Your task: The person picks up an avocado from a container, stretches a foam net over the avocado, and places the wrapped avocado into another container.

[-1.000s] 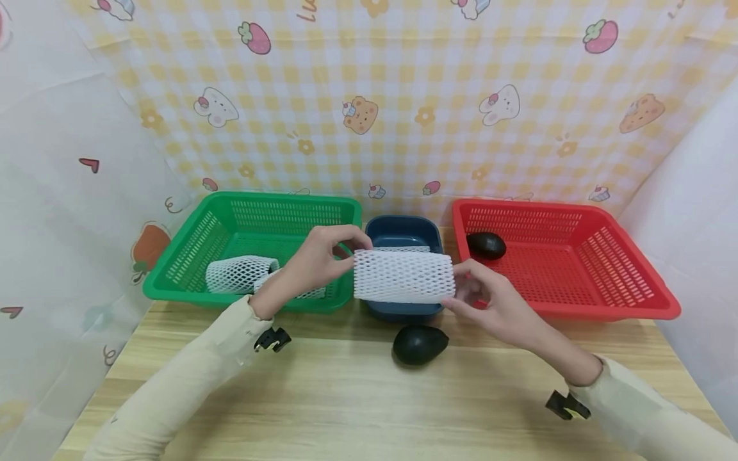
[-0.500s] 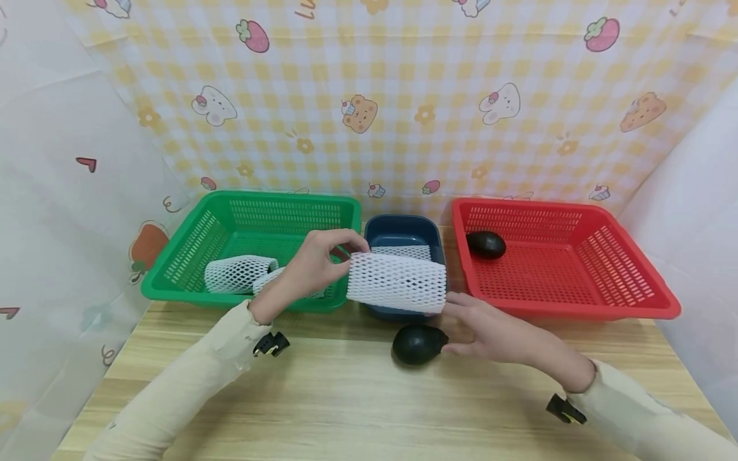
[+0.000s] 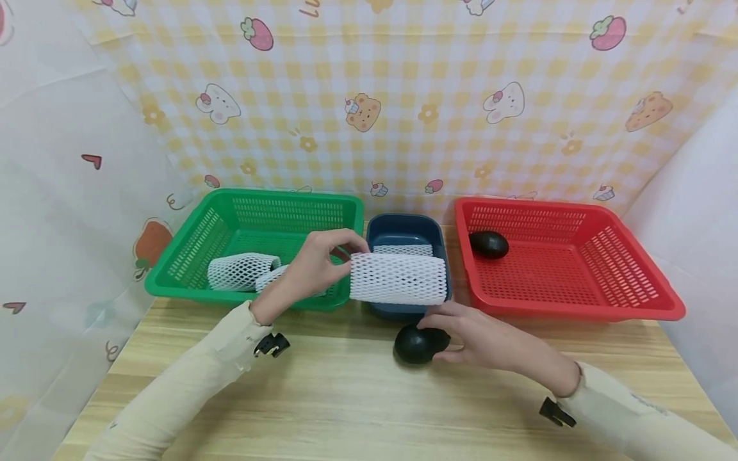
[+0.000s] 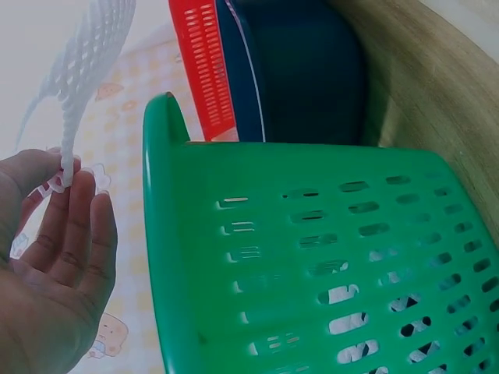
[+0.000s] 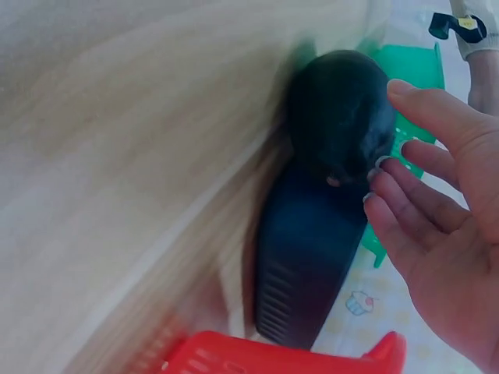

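Note:
My left hand (image 3: 317, 264) pinches one end of a white foam mesh sleeve (image 3: 398, 280), held sideways above the dark blue basin (image 3: 405, 221). In the left wrist view the thumb and fingertips meet on the edge of the sleeve (image 4: 86, 66). A dark avocado (image 3: 410, 344) lies on the wooden table in front of the basin. My right hand (image 3: 481, 336) is right at its narrow end, fingers over the top and thumb low at the side. The right wrist view shows the thumb and loosely extended fingers spread beside the avocado (image 5: 339, 113).
At left, a green basket (image 3: 173, 285) holds mesh-wrapped pieces (image 3: 239, 271). Another foam sleeve (image 3: 403, 250) lies in the basin. On the right stands a red basket (image 3: 576, 282) with a second avocado (image 3: 489, 244) inside. A checked cloth (image 3: 403, 77) hangs behind.
My right hand has let go of the sleeve's right end and come down to the avocado on the table. The left hand still holds the sleeve, which has shifted slightly left.

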`<action>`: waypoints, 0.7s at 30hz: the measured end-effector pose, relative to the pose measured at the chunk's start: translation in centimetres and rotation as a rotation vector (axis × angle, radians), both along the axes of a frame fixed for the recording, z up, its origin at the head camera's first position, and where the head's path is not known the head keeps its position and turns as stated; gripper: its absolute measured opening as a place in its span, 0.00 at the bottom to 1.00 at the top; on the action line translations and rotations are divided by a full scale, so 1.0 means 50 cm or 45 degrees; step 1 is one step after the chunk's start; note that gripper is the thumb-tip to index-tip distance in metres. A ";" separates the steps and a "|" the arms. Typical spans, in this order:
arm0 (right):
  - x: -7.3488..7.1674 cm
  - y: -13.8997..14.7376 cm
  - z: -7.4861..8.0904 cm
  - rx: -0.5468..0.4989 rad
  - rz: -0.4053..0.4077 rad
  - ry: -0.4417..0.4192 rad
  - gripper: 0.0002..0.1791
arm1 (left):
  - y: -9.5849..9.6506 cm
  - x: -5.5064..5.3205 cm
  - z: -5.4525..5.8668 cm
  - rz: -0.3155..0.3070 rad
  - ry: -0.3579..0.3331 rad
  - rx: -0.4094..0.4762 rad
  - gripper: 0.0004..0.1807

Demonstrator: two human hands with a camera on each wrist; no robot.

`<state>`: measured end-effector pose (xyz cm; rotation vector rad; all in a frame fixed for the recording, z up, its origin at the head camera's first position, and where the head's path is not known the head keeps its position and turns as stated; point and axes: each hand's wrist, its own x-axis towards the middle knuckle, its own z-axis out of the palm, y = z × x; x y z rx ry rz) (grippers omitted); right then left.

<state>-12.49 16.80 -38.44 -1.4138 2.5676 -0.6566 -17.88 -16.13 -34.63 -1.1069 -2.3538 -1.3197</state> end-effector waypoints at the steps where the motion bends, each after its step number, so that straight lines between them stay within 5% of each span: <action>1: 0.001 -0.003 -0.002 0.005 0.001 -0.015 0.27 | 0.001 0.000 0.000 -0.003 0.002 -0.004 0.14; 21: 0.009 -0.022 -0.051 0.130 -0.038 -0.076 0.41 | 0.004 0.002 -0.005 0.002 0.004 -0.049 0.15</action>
